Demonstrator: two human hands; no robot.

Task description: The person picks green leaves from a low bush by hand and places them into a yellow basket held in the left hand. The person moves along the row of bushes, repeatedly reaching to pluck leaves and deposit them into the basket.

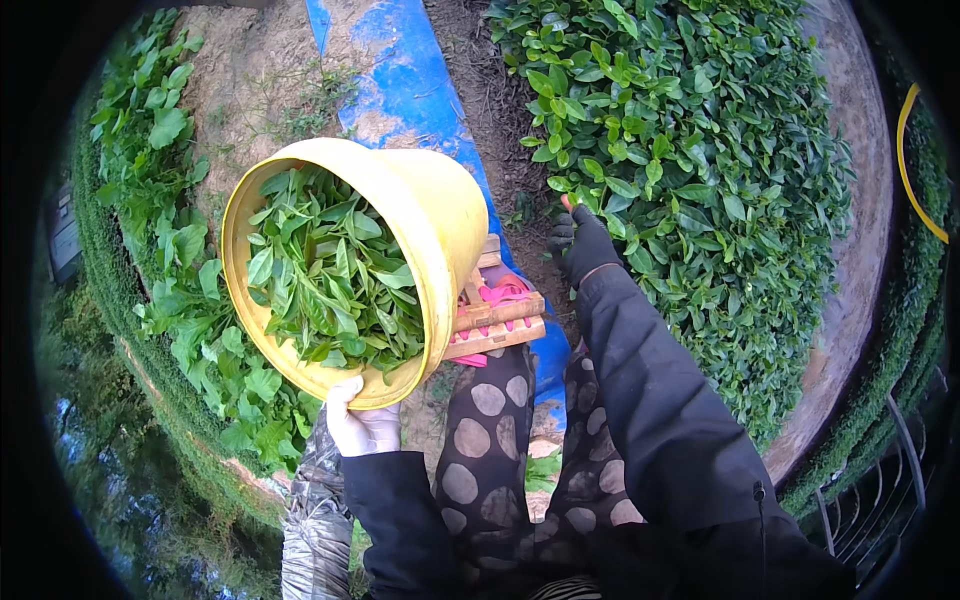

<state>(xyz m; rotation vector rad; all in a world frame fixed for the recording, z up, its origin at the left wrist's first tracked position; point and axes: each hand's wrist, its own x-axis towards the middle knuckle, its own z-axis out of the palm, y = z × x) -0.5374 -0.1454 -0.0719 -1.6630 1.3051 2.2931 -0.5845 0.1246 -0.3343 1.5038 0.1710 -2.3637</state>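
Observation:
My left hand (362, 420) grips the near rim of a yellow plastic bucket (442, 202), thumb over the edge. The bucket is tipped so its mouth faces left and up toward me. Loose green picked leaves (337, 277) fill much of it. My right hand (581, 241), in a black glove with a bare fingertip showing, reaches to the left edge of a dense, clipped leafy bush (697, 172). Its fingertips are at a pale young shoot (568, 185); whether they pinch it is hard to see.
Partly behind the bucket is a small wooden stool (499, 326) with pink straps. A soil-smeared blue sheet (420, 90) runs along the ground. Broad-leaved plants (180, 262) grow at left. Crinkled grey fabric (319, 517) lies beside my left sleeve. A yellow hoop (909, 165) stands far right.

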